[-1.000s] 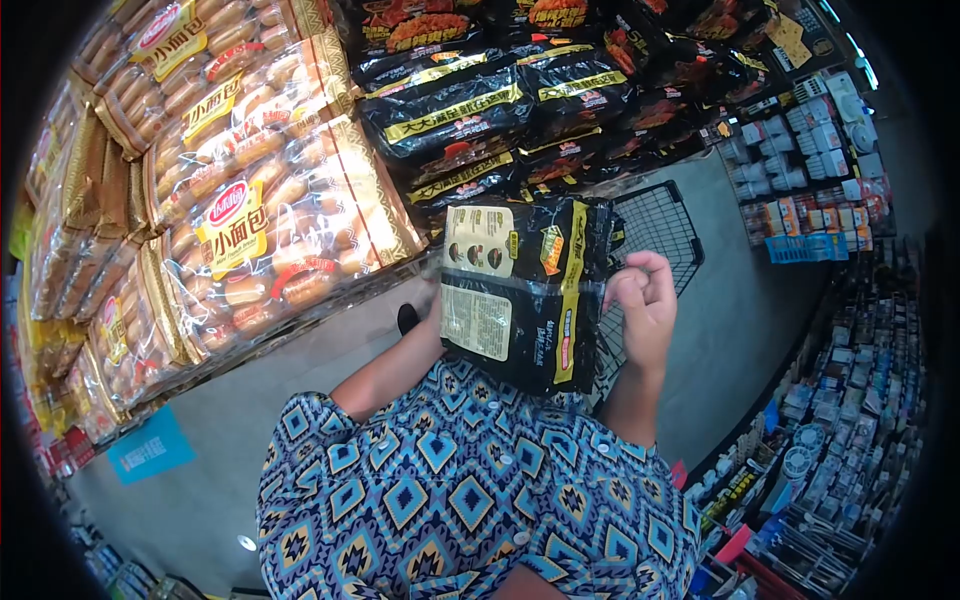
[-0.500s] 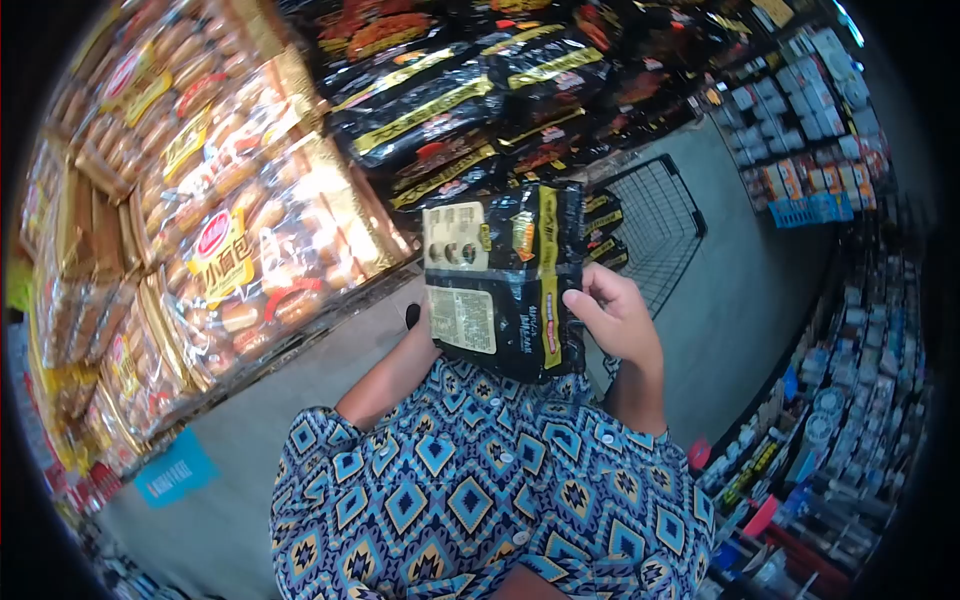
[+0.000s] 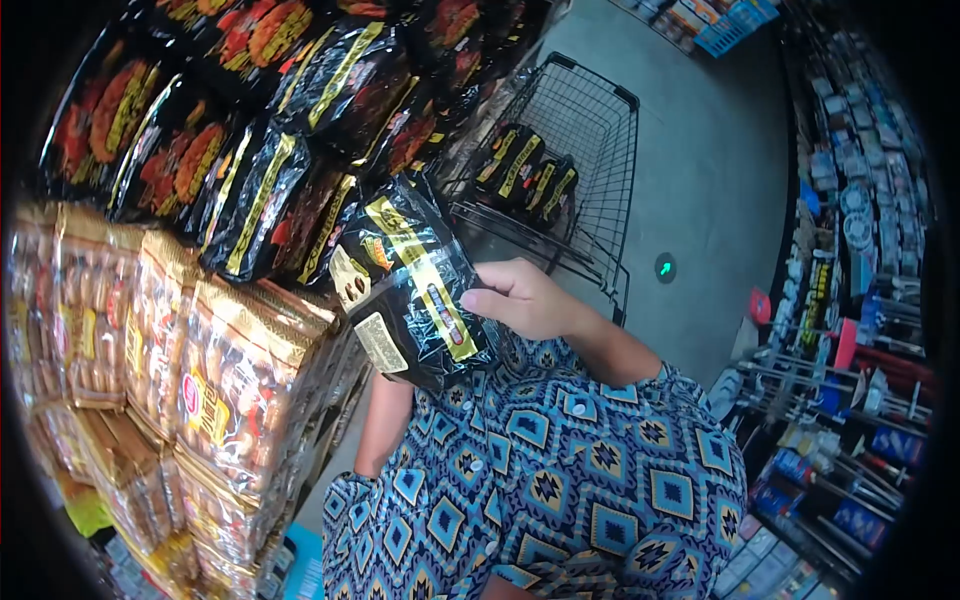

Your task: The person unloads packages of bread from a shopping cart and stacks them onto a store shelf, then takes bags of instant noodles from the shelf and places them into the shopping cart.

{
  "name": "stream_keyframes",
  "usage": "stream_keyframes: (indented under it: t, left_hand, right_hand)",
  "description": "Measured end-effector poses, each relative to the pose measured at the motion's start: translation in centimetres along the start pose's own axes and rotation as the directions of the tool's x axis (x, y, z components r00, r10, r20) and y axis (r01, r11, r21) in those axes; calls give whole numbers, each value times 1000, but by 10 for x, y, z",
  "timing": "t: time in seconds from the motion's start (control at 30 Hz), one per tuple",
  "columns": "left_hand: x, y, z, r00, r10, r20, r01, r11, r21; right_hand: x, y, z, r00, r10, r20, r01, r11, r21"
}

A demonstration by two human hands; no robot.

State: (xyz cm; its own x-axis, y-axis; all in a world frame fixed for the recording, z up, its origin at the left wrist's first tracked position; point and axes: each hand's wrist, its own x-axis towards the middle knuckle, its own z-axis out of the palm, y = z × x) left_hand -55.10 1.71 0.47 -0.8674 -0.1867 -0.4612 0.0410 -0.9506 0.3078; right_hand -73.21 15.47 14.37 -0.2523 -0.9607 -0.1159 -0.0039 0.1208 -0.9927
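A black snack package (image 3: 415, 265) with a yellow stripe and cream label panels is held tilted in front of my chest. My right hand (image 3: 525, 300) grips its right edge, the thumb lying on the front face and the other fingers curled mostly out of sight. My left forearm rises to the package's lower left side. The left hand itself is hidden behind the package, so its fingers do not show. Close beyond the package are stacked similar black packages (image 3: 255, 205).
Ahead to the right stands a wire shopping cart (image 3: 590, 150) with several black packages (image 3: 515, 165) inside. Gold-edged bread packs (image 3: 225, 370) are piled on the left. Shelves of small household goods (image 3: 860, 200) line the right side, and a blue basket (image 3: 738, 25) is at the top.
My view has swung to the right, bringing the cart more fully into sight. The package has tilted and turned in my hold, with my right hand still on its edge.
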Motion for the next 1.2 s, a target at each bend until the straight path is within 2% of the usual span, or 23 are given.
stream_keyframes:
  t: [0.07, 0.1, 0.13, 0.2, 0.23, 0.27, 0.33, 0.4, 0.43, 0.5, 0.53, 0.57, 0.6, 0.67, 0.73, 0.8, 0.87, 0.97, 1.0, 1.07, 1.13, 1.2]
  left_hand:
    - [5, 2, 6, 999, 39, -31, -38, 999, 40]
    - [8, 3, 10, 997, 63, -44, -60, 997, 56]
    - [8, 4, 11, 995, 88, -55, -84, 994, 70]
    - [8, 4, 15, 985, 149, -86, -140, 986, 95]
    - [6, 5, 16, 977, 183, -106, -172, 979, 107]
    - [13, 12, 20, 981, 174, -82, -140, 939, 314]
    - [13, 20, 12, 998, 70, -3, -64, 939, 338]
    - [12, 18, -3, 996, 70, -47, -50, 942, 333]
    - [14, 14, -21, 993, 51, -109, -12, 943, 331]
    - [12, 5, -64, 976, 2, -219, 66, 952, 300]
    - [9, -2, -86, 975, -1, -223, 70, 951, 302]
    - [7, -9, -107, 932, -31, -361, 141, 949, 282]
    - [4, -17, -132, 870, -58, -490, 205, 945, 253]
    - [-7, -35, -200, 778, -43, -627, 288, 911, 294]
    - [-29, -45, -224, 634, -37, -772, 379, 886, 269]
    - [-55, -56, -272, 595, -16, -804, 422, 858, 295]
    - [-77, -56, -278, 556, 5, -831, 467, 825, 318]
    - [-100, -53, -267, 469, 28, -883, 553, 771, 318]
    - [-101, -53, -268, 465, 31, -885, 552, 771, 317]
    - [-103, -51, -264, 480, 51, -876, 531, 778, 336]
    - [-101, -51, -260, 505, 63, -861, 519, 775, 361]
    - [-90, -47, -238, 537, 77, -840, 505, 768, 393]
  right_hand:
    - [0, -1, 0, 998, -31, -52, 47, 944, 327]
    - [-2, -7, -3, 992, -53, -110, 95, 903, 418]
    - [-6, -3, -12, 993, -13, -120, 61, 912, 406]
    - [-10, -12, -33, 963, -2, -271, 140, 859, 493]
    - [-12, -14, -46, 932, -16, -363, 199, 858, 474]
    - [-14, -15, -60, 893, -30, -449, 255, 856, 449]
    - [-19, -16, -86, 808, -26, -589, 299, 879, 371]
    - [-22, -6, -113, 768, -55, -638, 270, 931, 245]
    - [-19, 2, -126, 771, -51, -635, 268, 930, 250]
    - [-11, 32, -152, 722, -108, -683, 22, 991, -134]
    - [-9, 59, -173, 721, -105, -685, 21, 991, -130]
    - [-7, 93, -196, 700, -73, -710, -186, 942, -281]
    - [-6, 124, -218, 673, -53, -738, -383, 829, -409]
    - [-6, 180, -252, 645, 0, -764, -435, 822, -367]
    - [-5, 216, -276, 617, 59, -785, -488, 811, -323]
    - [-2, 236, -290, 593, 158, -789, -606, 733, -309]
    - [4, 244, -286, 601, 179, -779, -600, 745, -292]
    - [18, 267, -270, 630, 203, -749, -663, 642, -384]
    - [21, 273, -260, 619, 219, -754, -685, 620, -382]
    - [25, 322, -253, 579, 362, -731, -713, 659, -239]
    - [24, 351, -234, 517, 358, -778, -773, 585, -244]
    - [23, 369, -223, 531, 342, -776, -811, 471, -347]
